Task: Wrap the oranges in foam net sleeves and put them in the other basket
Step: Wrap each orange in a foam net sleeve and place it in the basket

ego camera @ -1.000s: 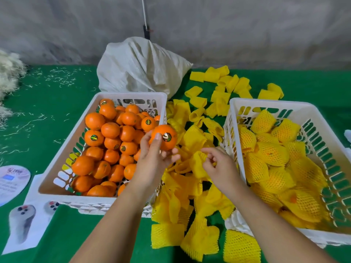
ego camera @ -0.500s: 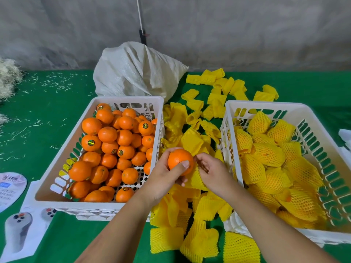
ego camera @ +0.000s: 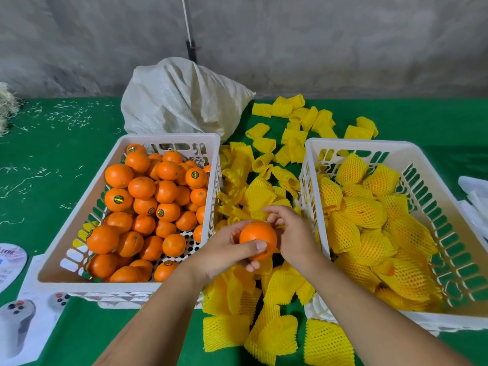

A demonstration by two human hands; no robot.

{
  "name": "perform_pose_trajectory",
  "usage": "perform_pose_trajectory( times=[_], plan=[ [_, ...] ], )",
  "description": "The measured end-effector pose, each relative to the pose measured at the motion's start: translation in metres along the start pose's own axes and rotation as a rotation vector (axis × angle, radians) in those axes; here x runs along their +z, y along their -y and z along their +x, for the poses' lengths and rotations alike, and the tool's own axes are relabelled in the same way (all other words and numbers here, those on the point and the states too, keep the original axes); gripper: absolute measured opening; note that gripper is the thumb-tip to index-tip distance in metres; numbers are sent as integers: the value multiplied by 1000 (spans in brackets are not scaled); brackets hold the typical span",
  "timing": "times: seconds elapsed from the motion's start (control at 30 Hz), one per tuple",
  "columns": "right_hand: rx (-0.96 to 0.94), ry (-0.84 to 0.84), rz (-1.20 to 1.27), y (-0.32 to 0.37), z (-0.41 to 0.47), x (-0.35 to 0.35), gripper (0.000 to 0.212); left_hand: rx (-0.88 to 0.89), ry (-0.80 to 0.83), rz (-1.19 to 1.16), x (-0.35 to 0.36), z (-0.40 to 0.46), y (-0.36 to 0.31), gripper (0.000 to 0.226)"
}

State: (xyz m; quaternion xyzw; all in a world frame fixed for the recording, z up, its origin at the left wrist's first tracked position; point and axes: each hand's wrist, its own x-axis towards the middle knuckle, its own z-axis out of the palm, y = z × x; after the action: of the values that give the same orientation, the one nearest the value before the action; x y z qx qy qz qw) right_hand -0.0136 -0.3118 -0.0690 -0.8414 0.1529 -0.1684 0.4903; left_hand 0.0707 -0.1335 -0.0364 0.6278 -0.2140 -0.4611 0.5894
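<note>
One orange (ego camera: 258, 239) sits gripped in my left hand (ego camera: 227, 256) between the two baskets, above loose foam sleeves (ego camera: 277, 336); my right hand (ego camera: 293, 235) touches it, fingers curled, possibly pinching netting.

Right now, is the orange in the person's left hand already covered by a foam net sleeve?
No, the orange gripped by the left hand shows bare peel, with no netting over it.

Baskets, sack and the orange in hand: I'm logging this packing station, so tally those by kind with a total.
White plastic baskets: 2 (bare oranges, wrapped oranges)
White woven sack: 1
Orange held in the left hand: 1
Total: 4
</note>
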Motion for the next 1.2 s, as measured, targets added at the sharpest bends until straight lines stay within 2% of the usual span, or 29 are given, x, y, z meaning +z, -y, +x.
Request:
perform_pose_trajectory(
  times=[0.1, 0.17, 0.27, 0.33, 0.43, 0.53, 0.6, 0.7, 0.77, 0.83, 0.9, 1.0, 1.07, 1.13, 1.2],
  plan=[
    [44, -22, 75, 0, 3, 1, 40, 43, -74, 25, 3, 3, 2, 65],
    [58, -113, 12, -2, 6, 0, 28, 70, -132, 52, 4, 6, 5, 55],
    [43, -208, -26, -2, 7, -4, 20, 100, -224, 146, 7, 11, 9, 60],
    [29, -184, 58, 0, 4, -7, 18, 131, -291, 191, 9, 13, 11, 71],
    [-12, -73, 194, 7, -4, -8, 17, 162, -349, 99, 10, 15, 11, 92],
    [-117, 11, 198, 11, -9, -5, 21, 165, -378, 58, 12, 17, 10, 74],
    [-144, 26, 209, 12, -9, -4, 21, 149, -375, 20, 11, 17, 10, 68],
    [-129, -20, 200, 12, -5, -7, 22, 96, -261, -74, 3, 16, 12, 83],
    [-120, -53, 159, 12, -3, -8, 23, 72, -199, -54, 0, 16, 15, 94],
    [-145, -94, 89, 15, -4, -8, 23, 100, -197, -40, 2, 18, 18, 94],
    [-265, -141, -36, 17, -7, -6, 21, 137, -267, -40, 4, 20, 19, 82],
    [-642, -151, -331, 19, -16, 1, 22, 154, -382, -8, 4, 24, 18, 72],
    [-731, -146, -381, 17, -17, 3, 24, 154, -452, 2, 5, 25, 17, 66],
    [-623, -139, -301, 16, -17, 3, 31, 113, -488, 3, 6, 26, 17, 62],
    [-443, -59, -231, 16, -17, 2, 48, 51, -480, -20, 3, 27, 16, 70]
  ],
)
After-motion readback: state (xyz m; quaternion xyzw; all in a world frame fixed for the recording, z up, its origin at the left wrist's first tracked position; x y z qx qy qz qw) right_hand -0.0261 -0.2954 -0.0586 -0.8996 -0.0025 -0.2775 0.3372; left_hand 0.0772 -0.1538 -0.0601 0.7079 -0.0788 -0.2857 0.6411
